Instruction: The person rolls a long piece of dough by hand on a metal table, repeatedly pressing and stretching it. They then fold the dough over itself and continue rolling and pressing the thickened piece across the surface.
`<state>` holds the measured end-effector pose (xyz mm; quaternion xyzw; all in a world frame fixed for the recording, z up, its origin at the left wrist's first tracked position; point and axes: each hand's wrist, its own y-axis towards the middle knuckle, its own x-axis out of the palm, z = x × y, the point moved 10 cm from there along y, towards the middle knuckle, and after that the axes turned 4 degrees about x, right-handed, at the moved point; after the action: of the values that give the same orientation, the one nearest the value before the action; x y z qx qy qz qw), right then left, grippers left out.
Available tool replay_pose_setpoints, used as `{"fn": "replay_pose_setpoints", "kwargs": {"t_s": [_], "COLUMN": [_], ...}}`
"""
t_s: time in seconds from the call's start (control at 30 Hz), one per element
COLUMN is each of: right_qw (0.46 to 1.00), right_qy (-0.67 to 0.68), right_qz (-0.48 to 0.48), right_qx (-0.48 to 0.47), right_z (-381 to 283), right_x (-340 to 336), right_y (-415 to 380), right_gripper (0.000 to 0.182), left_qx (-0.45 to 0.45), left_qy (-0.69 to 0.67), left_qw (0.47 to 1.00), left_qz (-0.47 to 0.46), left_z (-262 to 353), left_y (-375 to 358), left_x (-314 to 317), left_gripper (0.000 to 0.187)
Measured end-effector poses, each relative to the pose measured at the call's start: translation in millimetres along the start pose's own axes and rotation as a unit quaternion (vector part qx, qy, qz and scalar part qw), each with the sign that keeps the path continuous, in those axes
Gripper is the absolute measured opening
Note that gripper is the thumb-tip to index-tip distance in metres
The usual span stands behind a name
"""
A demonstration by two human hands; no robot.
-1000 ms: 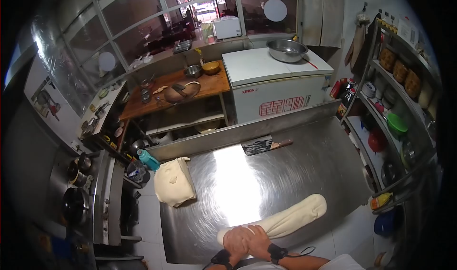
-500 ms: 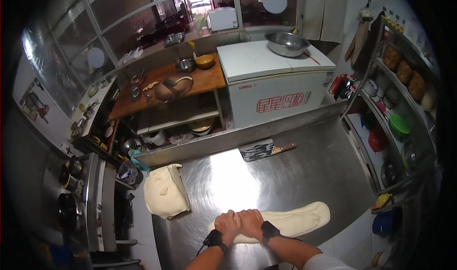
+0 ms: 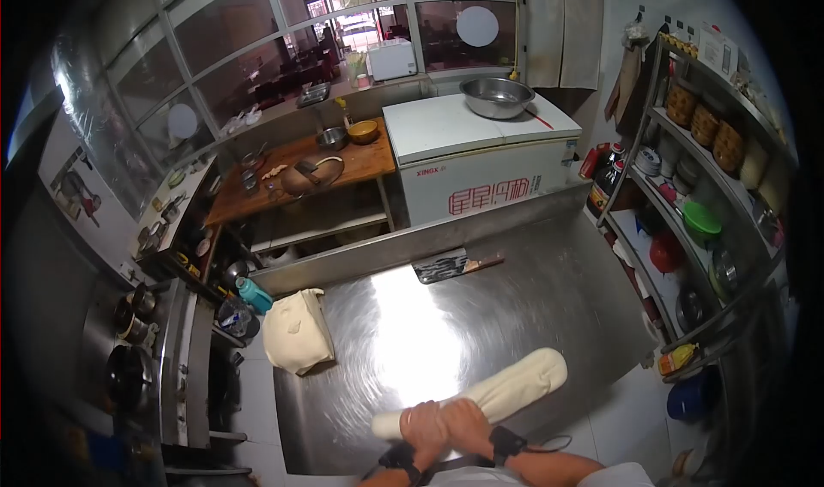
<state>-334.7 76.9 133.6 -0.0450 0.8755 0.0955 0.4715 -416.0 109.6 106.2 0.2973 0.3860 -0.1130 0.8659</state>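
A long roll of pale dough point(image 3: 519, 384) lies aslant near the front edge of the steel table. My left hand point(image 3: 424, 427) presses on it near its left end, fingers curled over the dough. Right beside it, touching, my right hand point(image 3: 466, 424) is also curled on the roll. Both wrists wear dark bands. A big block of dough point(image 3: 297, 332) sits at the table's left edge. Toward the back of the table lies a cleaver point(image 3: 442, 266) with a wooden handle.
A raised steel edge point(image 3: 343, 251) runs along the back of the table point(image 3: 592, 315). Behind it stand a white freezer point(image 3: 481, 144) with a metal basin point(image 3: 498, 97) and a wooden counter point(image 3: 369, 161). Shelves point(image 3: 639, 178) are at right, a stove point(image 3: 176, 358) at left.
Both hands have moved closer to the front edge with the dough. The roll looks narrower and more slanted, its right end farther left. The whole view has shifted somewhat.
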Motion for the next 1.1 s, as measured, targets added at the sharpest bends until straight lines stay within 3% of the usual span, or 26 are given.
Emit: {"fn": "replay_pose_setpoints", "kwargs": {"t_s": [0.1, 0.17, 0.23, 0.3, 0.33, 0.4, 0.47, 0.57, 0.63, 0.67, 0.73, 0.77, 0.8, 0.83, 0.87, 0.93, 0.97, 1.03, 1.1], "right_qw": [0.997, 0.995, 0.998, 0.999, 0.999, 0.996, 0.997, 0.996, 0.997, 0.995, 0.932, 0.932, 0.972, 0.963, 0.963, 0.978, 0.99, 0.997, 0.997], "right_qy": [-0.046, 0.005, -0.016, -0.042, -0.04, -0.037, 0.021, 0.024, 0.025, -0.012, -0.276, -0.276, -0.224, -0.158, -0.153, -0.093, -0.077, -0.054, -0.059], "right_qz": [-0.06, 0.086, 0.043, 0.009, -0.031, -0.074, -0.056, -0.071, -0.036, 0.093, 0.234, 0.234, 0.023, -0.191, -0.194, -0.15, -0.079, 0.03, 0.031], "right_qx": [-0.008, -0.048, -0.035, -0.021, -0.002, 0.016, 0.04, 0.048, 0.068, 0.019, 0.031, 0.03, 0.071, 0.108, 0.11, 0.107, 0.088, 0.056, 0.027], "right_z": [24, 38, 57, 77, 86, 97, 107, 110, 134, 127, 100, 100, 89, 75, 60, 52, 53, 55, 56], "right_x": [46, 33, 41, 46, 54, 62, 53, 35, 52, 40, 16, 10, -3, 5, -2, -23, -26, -21, -2], "right_y": [-1, 24, 53, 86, 95, 109, 124, 144, 151, 145, 124, 116, 117, 92, 71, 42, 16, -26, -38], "right_gripper": [0.015, 0.014, 0.014, 0.014, 0.015, 0.015, 0.017, 0.02, 0.033, 0.046, 0.043, 0.043, 0.045, 0.047, 0.047, 0.034, 0.029, 0.024, 0.022], "left_qx": [-0.045, -0.066, -0.013, 0.051, 0.049, -0.045, -0.021, -0.062, -0.041, -0.03, -0.038, -0.021, -0.006, -0.003, -0.003, 0.022, 0.029, 0.036, 0.019], "left_qy": [-0.171, -0.224, -0.075, 0.073, 0.072, 0.093, 0.129, 0.163, 0.173, 0.182, 0.186, 0.183, 0.179, 0.174, 0.174, 0.137, 0.033, -0.027, -0.049], "left_qw": [0.981, 0.967, 0.996, 0.996, 0.996, 0.984, 0.985, 0.976, 0.973, 0.968, 0.972, 0.974, 0.976, 0.976, 0.975, 0.979, 0.998, 0.999, 0.999], "left_qz": [0.08, 0.105, 0.041, -0.026, -0.029, -0.148, -0.115, -0.132, -0.145, -0.168, -0.14, -0.13, -0.126, -0.13, -0.137, -0.149, -0.036, -0.001, 0.012], "left_z": [-13, -30, -36, -44, -50, -79, -76, -97, -108, -105, -80, -71, -62, -50, -39, -5, 15, 41, 47], "left_y": [-23, -10, 27, 65, 73, 80, 97, 110, 116, 111, 113, 110, 100, 94, 81, 61, 41, 8, -7], "left_x": [16, 24, 28, 39, 43, 71, 66, 83, 94, 96, 72, 67, 61, 52, 46, 51, 45, 49, 57], "left_gripper": [0.028, 0.035, 0.02, 0.021, 0.021, 0.019, 0.022, 0.033, 0.033, 0.033, 0.034, 0.037, 0.039, 0.038, 0.038, 0.028, 0.024, 0.025, 0.025]}}
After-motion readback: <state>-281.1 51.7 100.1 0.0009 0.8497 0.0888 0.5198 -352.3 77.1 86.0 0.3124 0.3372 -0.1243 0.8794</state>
